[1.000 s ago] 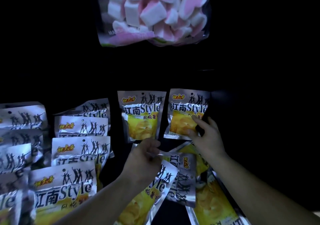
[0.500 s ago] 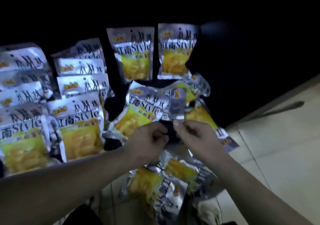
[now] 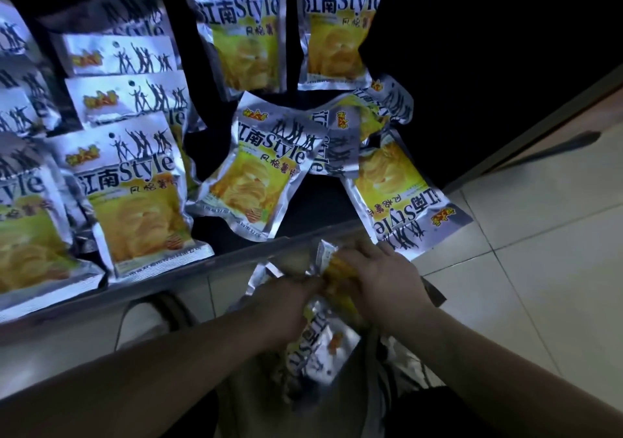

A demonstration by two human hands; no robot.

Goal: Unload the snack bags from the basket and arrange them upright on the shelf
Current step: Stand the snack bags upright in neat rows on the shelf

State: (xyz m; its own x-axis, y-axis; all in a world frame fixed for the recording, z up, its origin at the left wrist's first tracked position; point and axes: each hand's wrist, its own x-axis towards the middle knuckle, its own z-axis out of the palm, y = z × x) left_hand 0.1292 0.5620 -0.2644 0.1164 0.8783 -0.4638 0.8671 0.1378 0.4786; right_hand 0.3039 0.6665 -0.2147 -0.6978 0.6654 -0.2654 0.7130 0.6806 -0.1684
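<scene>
Head view: my left hand (image 3: 286, 302) and right hand (image 3: 387, 282) both clutch one crinkled foil snack bag (image 3: 325, 255), just under the shelf lip (image 3: 236, 256); smooth floor tiles (image 3: 539, 269) lie right of it.

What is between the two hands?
A snack bag, gripped by the left hand and the right hand, as the head view shows.

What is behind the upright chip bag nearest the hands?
Behind the front bag stand at least two more matching bags; only their top strips show, the rest is covered.
</scene>
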